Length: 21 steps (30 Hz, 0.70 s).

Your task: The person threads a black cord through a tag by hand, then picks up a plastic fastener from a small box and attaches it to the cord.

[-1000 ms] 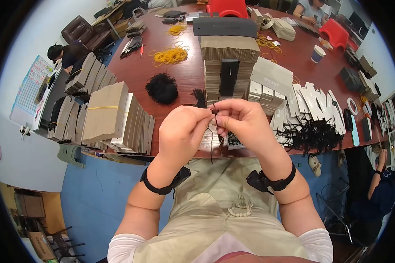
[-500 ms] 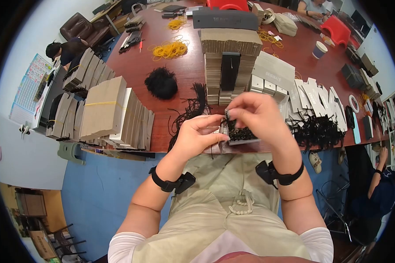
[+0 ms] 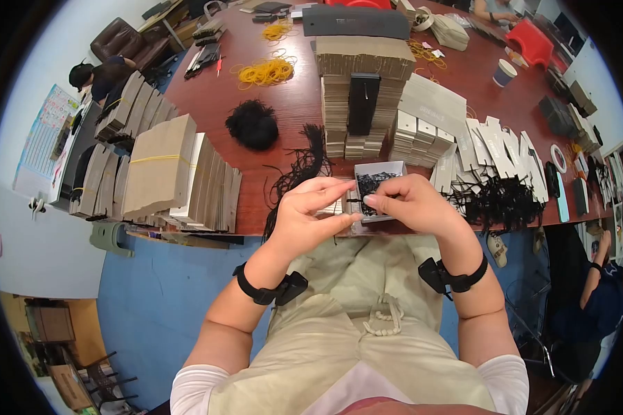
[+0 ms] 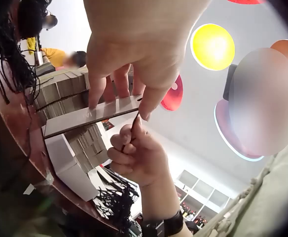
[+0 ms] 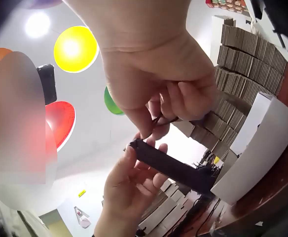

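My left hand [image 3: 304, 211] holds a long narrow card tag [image 4: 80, 121] between thumb and fingers, at the table's near edge. The tag looks pale in the left wrist view; its dark side [image 5: 176, 170] faces the right wrist camera. Beside it, my right hand [image 3: 422, 204] pinches a thin black cord [image 4: 136, 120] with thumb and forefinger, close to the tag's end; the other fingers are curled in. A small white box [image 3: 391, 167] of black bits lies just beyond and partly under the right hand. Loose black cords [image 3: 308, 162] lie past the left hand.
A tall stack of grey-brown cards [image 3: 363, 55] stands ahead, with banded cards [image 3: 156, 166] at left. White tags [image 3: 491, 155] with black cords [image 3: 509, 200] lie at right. A black cord bundle [image 3: 251, 126], yellow rubber bands [image 3: 266, 71] and a paper cup [image 3: 504, 72] sit farther back.
Both hands worked together on a black cord, then drew apart. The left hand came down slightly with the tag; the right swung right and is now lower, in front of the white box.
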Available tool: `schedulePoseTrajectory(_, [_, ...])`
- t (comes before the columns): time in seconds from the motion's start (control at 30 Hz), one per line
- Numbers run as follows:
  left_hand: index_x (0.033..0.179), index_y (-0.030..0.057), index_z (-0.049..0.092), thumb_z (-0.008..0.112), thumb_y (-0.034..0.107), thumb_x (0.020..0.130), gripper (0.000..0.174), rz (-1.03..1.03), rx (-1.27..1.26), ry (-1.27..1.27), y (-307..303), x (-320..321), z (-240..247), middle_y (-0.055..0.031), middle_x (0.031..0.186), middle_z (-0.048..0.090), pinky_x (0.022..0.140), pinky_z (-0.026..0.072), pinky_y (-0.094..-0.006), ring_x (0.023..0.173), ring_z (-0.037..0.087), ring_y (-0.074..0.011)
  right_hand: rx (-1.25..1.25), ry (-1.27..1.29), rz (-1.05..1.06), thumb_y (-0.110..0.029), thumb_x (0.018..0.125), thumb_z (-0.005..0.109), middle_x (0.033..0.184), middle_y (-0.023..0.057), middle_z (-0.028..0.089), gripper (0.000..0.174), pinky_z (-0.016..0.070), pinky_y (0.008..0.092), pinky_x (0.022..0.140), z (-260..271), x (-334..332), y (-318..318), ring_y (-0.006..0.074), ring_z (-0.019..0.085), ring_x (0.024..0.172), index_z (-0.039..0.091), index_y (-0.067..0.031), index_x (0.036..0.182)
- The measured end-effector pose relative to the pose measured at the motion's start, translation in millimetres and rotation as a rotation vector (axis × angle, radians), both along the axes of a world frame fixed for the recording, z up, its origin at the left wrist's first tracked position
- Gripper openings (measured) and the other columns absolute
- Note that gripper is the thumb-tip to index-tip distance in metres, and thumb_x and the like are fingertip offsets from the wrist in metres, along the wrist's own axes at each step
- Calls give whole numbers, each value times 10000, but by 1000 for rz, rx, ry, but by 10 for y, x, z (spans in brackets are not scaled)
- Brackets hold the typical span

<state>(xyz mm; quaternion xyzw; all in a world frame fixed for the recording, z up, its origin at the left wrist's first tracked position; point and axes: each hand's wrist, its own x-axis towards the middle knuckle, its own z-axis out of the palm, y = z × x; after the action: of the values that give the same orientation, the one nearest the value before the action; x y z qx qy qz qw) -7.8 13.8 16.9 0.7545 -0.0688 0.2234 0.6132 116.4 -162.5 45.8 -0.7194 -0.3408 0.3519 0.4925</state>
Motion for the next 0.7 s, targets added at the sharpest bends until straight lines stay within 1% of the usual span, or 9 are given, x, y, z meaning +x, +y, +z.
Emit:
schedulePoseTrajectory(0.03, [1124, 37, 625, 750, -18, 666, 478, 45, 163, -46, -3, 8, 44, -86, 1001, 621, 767, 501, -250, 884, 590, -128, 38, 28, -2, -199, 842, 639, 535, -69, 431, 289, 281, 235, 459, 25, 7, -16, 31, 342, 532, 587, -2, 636])
schedulePoseTrajectory(0.13, [1101, 54, 641, 764, 23, 638, 479, 129, 370, -121, -58, 10, 123, -95, 942, 635, 718, 514, -276, 842, 611, -166, 131, 140, -31, -141, 814, 630, 532, -75, 411, 287, 257, 224, 453, 250, -9, -88, 19, 324, 525, 537, -15, 573])
schedulePoseTrajectory(0.23, [1079, 58, 651, 765, 39, 629, 464, 133, 515, -210, -45, 71, 95, -87, 936, 639, 696, 518, -306, 815, 615, -192, 250, 57, 40, -114, 807, 612, 529, -78, 402, 281, 251, 222, 453, 440, -166, -116, 15, 318, 524, 516, -22, 560])
schedulePoseTrajectory(0.37, [1076, 60, 652, 767, 43, 613, 477, 94, 466, -184, -64, 98, 138, -85, 935, 639, 690, 509, -303, 814, 613, -212, 385, 168, 51, -93, 799, 597, 526, -74, 408, 273, 251, 223, 444, 408, -195, -110, 16, 322, 520, 508, -19, 552])
schedulePoseTrajectory(0.43, [1080, 61, 649, 766, 48, 617, 478, 55, 444, -153, -84, 82, 157, -87, 937, 639, 693, 505, -299, 816, 611, -213, 390, -3, 101, -119, 807, 610, 521, -68, 410, 267, 251, 225, 441, 410, -150, -146, 17, 325, 518, 527, -15, 576])
schedulePoseTrajectory(0.47, [1087, 63, 647, 768, 54, 619, 483, 56, 435, -143, -72, 89, 141, -87, 936, 639, 694, 504, -298, 820, 611, -214, 388, -87, 123, -132, 811, 616, 519, -65, 411, 266, 251, 226, 439, 410, -128, -166, 17, 326, 517, 536, -13, 588])
schedulePoseTrajectory(0.57, [1107, 69, 638, 772, 73, 626, 500, 62, 419, -133, -52, 113, 95, -87, 943, 639, 703, 500, -298, 832, 608, -219, 182, -14, -4, -199, 824, 636, 511, -31, 468, 266, 290, 230, 442, 412, -53, -156, 30, 384, 497, 584, -6, 647])
schedulePoseTrajectory(0.6, [1116, 73, 634, 773, 80, 627, 508, 59, 424, -140, -70, 118, 95, -88, 950, 640, 711, 498, -300, 834, 607, -223, 99, -154, -133, -282, 822, 652, 530, 20, 539, 303, 350, 238, 459, 351, -54, -151, 58, 459, 493, 623, -5, 703])
schedulePoseTrajectory(0.7, [1229, 104, 547, 771, 101, 639, 631, 70, 489, -152, -161, 160, 106, -106, 1022, 637, 824, 480, -329, 904, 603, -258, 24, -247, -84, -227, 828, 671, 596, 7, 575, 224, 368, 205, 486, 355, -88, -120, 31, 463, 543, 652, -8, 784])
